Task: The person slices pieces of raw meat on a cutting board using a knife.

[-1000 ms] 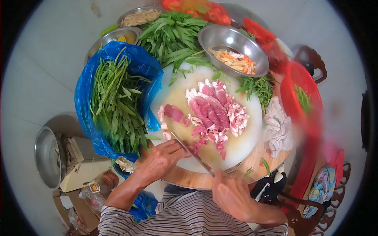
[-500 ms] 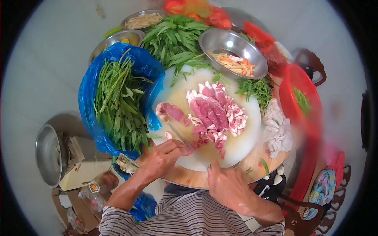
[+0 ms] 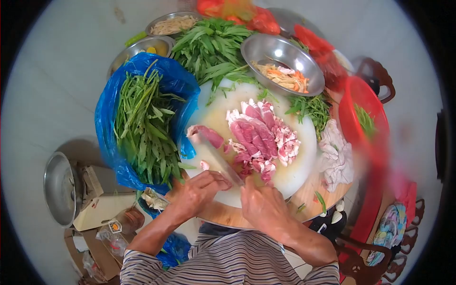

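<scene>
1. Datum: round white cutting board [image 3: 304, 142], read as a clock face with 12 at the top of the view; set on a pale wooden round tabletop [image 3: 223, 216].

2. Change: over the past second the right hand [image 3: 266, 204] has advanced towards 11 o'clock, carrying the long steel-bladed knife [image 3: 219, 160] deeper over the board. Judged a forward push within a slicing stroke; cutting appears under way, with no freshly parted piece distinguishable.

3. Right hand: at 6 o'clock, closed round the knife's handle; blade pointing towards 10 or 11.

4. Left hand [image 3: 197, 190]: between 7 and 8 o'clock, fingers curled inward just beside the blade. Whether they pinch meat cannot be told; the blade and knuckles hide it.

5. Small pink meat slab with pale fat edge [image 3: 209, 135]: at 9 o'clock, beyond both hands; the blade's far end overlaps it in view, contact uncertain.

6. Large heap of pink, white-streaked meat [image 3: 259, 135]: about the dial's centre, beyond the right hand towards 12, apart from both hands.

7. Surrounds: blue plastic bag [image 3: 107, 137] of long green leafy stems [image 3: 142, 133], 9 to 10 o'clock; shiny steel bowl [image 3: 266, 50] of pale and orange strips, 1 o'clock; crumpled whitish bundle [image 3: 335, 156], 3 o'clock.
</scene>
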The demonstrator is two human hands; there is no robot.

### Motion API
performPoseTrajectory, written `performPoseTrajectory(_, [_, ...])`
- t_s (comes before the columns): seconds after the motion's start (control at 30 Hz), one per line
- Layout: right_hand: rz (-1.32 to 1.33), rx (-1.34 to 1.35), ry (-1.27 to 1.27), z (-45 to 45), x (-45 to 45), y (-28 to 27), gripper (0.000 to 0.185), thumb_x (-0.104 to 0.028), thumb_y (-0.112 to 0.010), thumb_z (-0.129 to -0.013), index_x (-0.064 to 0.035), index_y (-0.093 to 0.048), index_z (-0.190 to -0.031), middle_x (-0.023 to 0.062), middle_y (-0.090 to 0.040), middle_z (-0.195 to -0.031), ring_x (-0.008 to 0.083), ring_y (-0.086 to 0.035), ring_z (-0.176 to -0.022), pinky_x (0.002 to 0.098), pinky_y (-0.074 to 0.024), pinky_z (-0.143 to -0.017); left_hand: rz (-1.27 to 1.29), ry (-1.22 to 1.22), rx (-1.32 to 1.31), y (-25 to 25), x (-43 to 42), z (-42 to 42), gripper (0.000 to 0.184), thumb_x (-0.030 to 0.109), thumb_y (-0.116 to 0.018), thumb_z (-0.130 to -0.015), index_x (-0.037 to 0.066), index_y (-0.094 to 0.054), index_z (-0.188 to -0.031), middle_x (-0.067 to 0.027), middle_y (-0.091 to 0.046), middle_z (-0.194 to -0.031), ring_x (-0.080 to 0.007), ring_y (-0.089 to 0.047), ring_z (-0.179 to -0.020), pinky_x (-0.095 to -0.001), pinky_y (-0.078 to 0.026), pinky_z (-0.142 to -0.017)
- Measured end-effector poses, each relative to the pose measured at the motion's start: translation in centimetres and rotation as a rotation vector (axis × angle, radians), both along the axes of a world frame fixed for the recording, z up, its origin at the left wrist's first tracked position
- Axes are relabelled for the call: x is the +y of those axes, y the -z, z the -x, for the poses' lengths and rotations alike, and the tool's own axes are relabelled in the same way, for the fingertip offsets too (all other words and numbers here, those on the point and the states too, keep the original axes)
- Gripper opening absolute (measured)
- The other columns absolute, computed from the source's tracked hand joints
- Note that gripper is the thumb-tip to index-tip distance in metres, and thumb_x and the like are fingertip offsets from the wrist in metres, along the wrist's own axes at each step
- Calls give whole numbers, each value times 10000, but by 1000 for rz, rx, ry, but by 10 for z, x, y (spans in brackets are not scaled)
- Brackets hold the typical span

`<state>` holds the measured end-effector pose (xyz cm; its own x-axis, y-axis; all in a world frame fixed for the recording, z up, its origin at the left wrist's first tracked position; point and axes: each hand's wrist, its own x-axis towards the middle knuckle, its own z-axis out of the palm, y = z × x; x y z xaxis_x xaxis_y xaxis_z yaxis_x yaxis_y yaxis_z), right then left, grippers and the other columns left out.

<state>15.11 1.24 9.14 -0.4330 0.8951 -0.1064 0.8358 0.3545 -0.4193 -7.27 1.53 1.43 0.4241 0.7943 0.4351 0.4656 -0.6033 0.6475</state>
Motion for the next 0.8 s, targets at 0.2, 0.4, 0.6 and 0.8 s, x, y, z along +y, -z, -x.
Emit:
performPoseTrajectory(0.2, [118,-122,10,-13,-28,-31,205,-152,-581,-1074,34,-553,-992,239,-677,-634,471,-703,-578,566,-574,-555,-87,-56,39,5,-4,2,298,-25,-719,-782,17,-764,-1073,-120,-767,-1093,-302,-750,-1045,-400,-624,-914])
performPoseTrajectory(0.4, [140,-140,-109,-21,-46,-45,118,-30,-624,-926,61,-565,-974,260,-706,-676,400,-754,-599,479,-608,-536,-44,-37,108,-7,-5,3,298,-20,-722,-763,24,-763,-1054,-108,-763,-1074,-297,-748,-1029,-389,-623,-902])
performPoseTrajectory(0.6, [223,-69,-86,2,-14,-35,141,-21,-619,-923,92,-574,-994,302,-707,-706,419,-780,-679,484,-631,-590,-18,-25,106,-7,-2,0,306,-26,-713,-763,35,-761,-1058,-104,-766,-1062,-299,-746,-1042,-390,-615,-919])
performPoseTrajectory(0.8, [13,-1,-39,1,-9,-3,243,-151,-587,-1070,90,-583,-1034,293,-685,-665,504,-718,-627,589,-589,-599,-37,-55,86,-4,-5,-2,320,-57,-744,-742,68,-764,-1035,-79,-772,-1029,-293,-755,-1029,-392,-622,-897])
